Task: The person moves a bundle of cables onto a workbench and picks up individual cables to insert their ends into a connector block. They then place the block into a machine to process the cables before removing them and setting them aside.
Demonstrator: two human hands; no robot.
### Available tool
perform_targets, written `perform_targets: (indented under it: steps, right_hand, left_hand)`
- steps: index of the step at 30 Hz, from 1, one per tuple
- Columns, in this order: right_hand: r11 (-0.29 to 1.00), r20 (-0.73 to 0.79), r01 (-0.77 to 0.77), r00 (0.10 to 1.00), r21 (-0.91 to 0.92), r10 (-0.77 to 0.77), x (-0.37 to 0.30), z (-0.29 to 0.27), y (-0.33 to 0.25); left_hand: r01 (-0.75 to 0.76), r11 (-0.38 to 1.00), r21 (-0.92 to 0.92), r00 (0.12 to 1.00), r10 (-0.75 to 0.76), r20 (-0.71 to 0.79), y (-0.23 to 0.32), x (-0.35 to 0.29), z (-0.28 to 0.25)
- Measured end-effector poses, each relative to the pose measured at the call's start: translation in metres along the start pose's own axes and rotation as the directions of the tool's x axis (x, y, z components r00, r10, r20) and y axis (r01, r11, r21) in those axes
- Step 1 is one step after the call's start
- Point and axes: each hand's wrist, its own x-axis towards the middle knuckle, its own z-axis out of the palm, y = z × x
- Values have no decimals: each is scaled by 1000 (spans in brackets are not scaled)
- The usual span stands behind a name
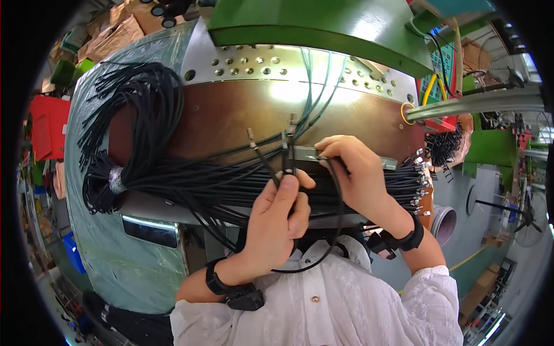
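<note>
My left hand (272,222) is closed round several black cables (290,155), whose metal terminals stick up past the thumb and fingers. A terminal on another cable (251,137) leans out to the left of them. My right hand (360,176) pinches the end of a black cable (339,199) that loops down in front of my shirt and back toward my left hand. Its fingertips are beside a grey metal block (304,153). Under both hands lies a thick bundle of black cables (225,187), its terminals (418,184) fanned out at the right.
A green machine (323,26) stands at the back, behind a metal plate with holes (248,64). Thin greenish wires (311,95) run down from it. At the left, a pale tie (116,180) binds coiled cables; a phone (151,230) lies near the front edge.
</note>
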Motion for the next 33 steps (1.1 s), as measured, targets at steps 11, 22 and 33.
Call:
perform_targets:
  steps: [11,22,33]
  right_hand:
    - [1000,39,4,999,-23,-4,-4,-8,-2]
    - [909,-109,122,978,-398,-179,-2,-31,-21]
    - [992,-70,-2,998,-127,-7,-22,-18,1]
  left_hand:
    - [88,995,40,995,-90,45,2,-2,3]
    - [259,954,152,945,-283,167,6,-6,18]
    - [145,873,466,943,-264,201,15,-7,21]
